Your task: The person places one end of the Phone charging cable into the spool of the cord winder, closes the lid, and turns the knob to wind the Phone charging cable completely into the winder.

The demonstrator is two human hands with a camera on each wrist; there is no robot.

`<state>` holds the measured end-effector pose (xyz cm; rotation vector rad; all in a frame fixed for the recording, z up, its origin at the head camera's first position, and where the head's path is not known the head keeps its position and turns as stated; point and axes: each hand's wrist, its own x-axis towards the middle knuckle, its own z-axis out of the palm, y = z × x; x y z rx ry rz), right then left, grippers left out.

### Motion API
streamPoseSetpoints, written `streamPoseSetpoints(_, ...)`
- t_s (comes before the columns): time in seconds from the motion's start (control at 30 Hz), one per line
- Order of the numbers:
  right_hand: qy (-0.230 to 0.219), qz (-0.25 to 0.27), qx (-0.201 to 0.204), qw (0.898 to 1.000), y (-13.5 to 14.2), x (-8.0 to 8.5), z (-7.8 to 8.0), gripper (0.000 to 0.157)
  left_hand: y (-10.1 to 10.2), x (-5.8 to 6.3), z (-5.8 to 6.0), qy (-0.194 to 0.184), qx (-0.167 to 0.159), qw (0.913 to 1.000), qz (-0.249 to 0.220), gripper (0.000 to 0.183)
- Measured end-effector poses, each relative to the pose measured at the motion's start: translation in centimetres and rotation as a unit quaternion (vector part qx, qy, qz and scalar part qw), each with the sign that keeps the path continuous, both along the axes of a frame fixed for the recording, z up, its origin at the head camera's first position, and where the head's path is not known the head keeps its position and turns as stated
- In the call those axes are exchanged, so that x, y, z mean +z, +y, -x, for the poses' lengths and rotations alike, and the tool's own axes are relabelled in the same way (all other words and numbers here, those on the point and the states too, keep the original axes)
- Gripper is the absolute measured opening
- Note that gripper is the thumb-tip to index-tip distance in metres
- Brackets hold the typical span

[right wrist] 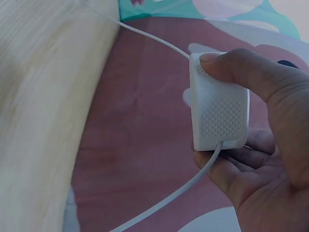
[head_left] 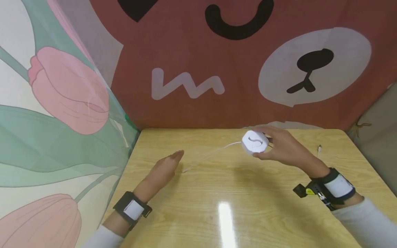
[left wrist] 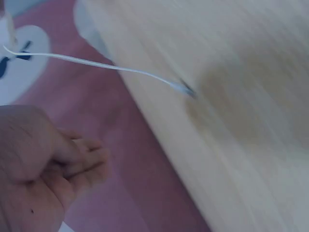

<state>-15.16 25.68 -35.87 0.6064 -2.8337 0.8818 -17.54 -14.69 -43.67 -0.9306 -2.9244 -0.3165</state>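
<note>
My right hand (head_left: 280, 148) holds a white round cable reel (head_left: 255, 141) just above the far middle of the wooden table (head_left: 235, 193); thumb and fingers curl round its sides (right wrist: 219, 108). A thin white cable (head_left: 214, 153) runs from the reel leftward, its plug end (head_left: 184, 171) lying on the table near my left hand (head_left: 162, 172). My left hand is flat with straight fingers, holding nothing; the left wrist view shows its palm (left wrist: 43, 169) and the cable's plug (left wrist: 186, 89). A second cable (right wrist: 164, 203) leaves the reel's underside.
A small connector (head_left: 319, 148) lies on the table at the far right. A red cloth with a bear face (head_left: 310, 65) hangs behind the table; a tulip-patterned cloth (head_left: 62, 103) closes off the left side.
</note>
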Motion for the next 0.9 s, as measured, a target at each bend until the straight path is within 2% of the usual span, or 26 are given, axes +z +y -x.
streamPoseSetpoints(0.1, 0.011, 0.001, 0.014, 1.0, -0.8, 0.9, 0.1, 0.079, 2.7, 1.3, -0.4, 0.018, -0.032, 0.9946, -0.098, 0.057)
streamPoseSetpoints(0.2, 0.021, 0.004, 0.027, 0.999, -1.8, 1.8, 0.3, 0.079, 5.8, 2.8, -0.7, 0.033, -0.069, 0.9787, -0.191, 0.047)
streamPoseSetpoints(0.27, 0.026, 0.011, 0.034, 0.999, -2.5, 2.3, 0.4, 0.08, 7.7, 3.8, -0.8, 0.061, -0.087, 0.9687, -0.225, 0.045)
streamPoseSetpoints(0.4, 0.032, 0.019, 0.038, 0.999, -3.7, 3.4, 0.6, 0.08, 10.5, 5.0, -0.7, 0.145, -0.092, 0.9543, -0.245, 0.035)
streamPoseSetpoints(0.5, 0.036, 0.017, 0.039, 0.998, -4.3, 4.2, 0.7, 0.08, 11.5, 5.6, -0.4, 0.175, -0.082, 0.9461, -0.26, 0.027)
streamPoseSetpoints(0.63, 0.061, 0.002, 0.045, 0.997, -4.5, 5.6, 0.9, 0.079, 11.8, 5.9, 0.0, 0.187, -0.061, 0.9382, -0.285, 0.019)
streamPoseSetpoints(0.73, 0.079, -0.005, 0.04, 0.996, -4.4, 6.9, 0.9, 0.077, 11.4, 5.7, 0.3, 0.192, -0.042, 0.936, -0.292, 0.017)
streamPoseSetpoints(0.9, 0.073, -0.007, 0.018, 0.997, -4.0, 8.6, 0.7, 0.077, 10.9, 5.1, 0.6, 0.179, -0.033, 0.9337, -0.309, 0.018)
